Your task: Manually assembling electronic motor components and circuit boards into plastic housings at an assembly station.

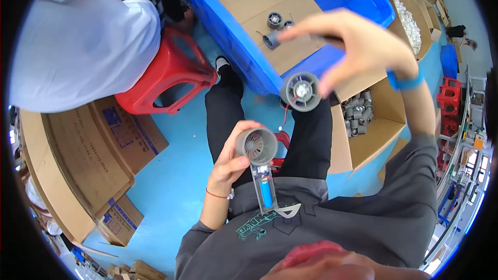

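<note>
My left hand (228,162) is closed around the grey, round barrel of a handheld fan body (258,147), whose open end shows radial fins. Its narrow handle hangs below toward my shirt, with a blue battery cell (266,192) showing inside. My right hand (358,46) is raised over the blue bin, slightly blurred, its fingers spread wide. By its thumb is a grey ring-shaped fan unit (302,92) with a spoked centre and a trailing red wire; I cannot tell what supports it. Several similar fan units (274,19) lie on cardboard in the bin, close to my fingertips.
The blue bin (244,54) stands ahead of my knees. An open carton (381,124) of grey cylindrical parts is at right. A red stool (171,72) with a seated person in white is at left, near flattened cardboard (83,150). White pieces (407,23) fill another carton.
</note>
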Available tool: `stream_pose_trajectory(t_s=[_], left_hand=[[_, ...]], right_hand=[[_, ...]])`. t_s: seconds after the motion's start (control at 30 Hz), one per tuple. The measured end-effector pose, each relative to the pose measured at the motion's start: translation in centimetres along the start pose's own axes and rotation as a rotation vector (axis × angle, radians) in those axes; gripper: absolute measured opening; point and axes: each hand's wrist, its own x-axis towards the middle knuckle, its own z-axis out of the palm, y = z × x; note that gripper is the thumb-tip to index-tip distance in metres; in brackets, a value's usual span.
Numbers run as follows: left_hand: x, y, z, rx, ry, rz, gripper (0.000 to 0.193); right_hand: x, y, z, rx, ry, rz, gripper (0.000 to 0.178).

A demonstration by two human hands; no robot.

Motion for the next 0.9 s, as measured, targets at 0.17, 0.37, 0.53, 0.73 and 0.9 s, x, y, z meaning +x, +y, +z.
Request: stream_pose_trajectory(t_s=[0.17,0.37,0.53,0.73,0.9], left_hand=[[1.1,0.0,2.2,-0.110,-0.142,-0.011,0.075],[-0.8,-0.3,4.1,-0.110,-0.036,0.063,0.060],[-1.5,-0.5,5.7,-0.025,-0.034,0.075,0.062],[-2.1,-1.1,6.2,0.012,-0.035,0.086,0.063],[-2.3,-1.3,6.3,0.077,0.011,0.062,0.064]], right_hand=[[-3.4,-3.2,6.4,-0.229,0.173,0.134,0.067],[-5.9,-9.0,7.3,-0.244,0.357,-0.013,0.065],[-6.8,-12.3,6.8,-0.253,0.408,-0.100,0.067],[-7.6,-13.0,8.2,-0.433,0.344,-0.075,0.069],[-7.5,-13.1,9.1,-0.601,0.365,-0.085,0.068]])
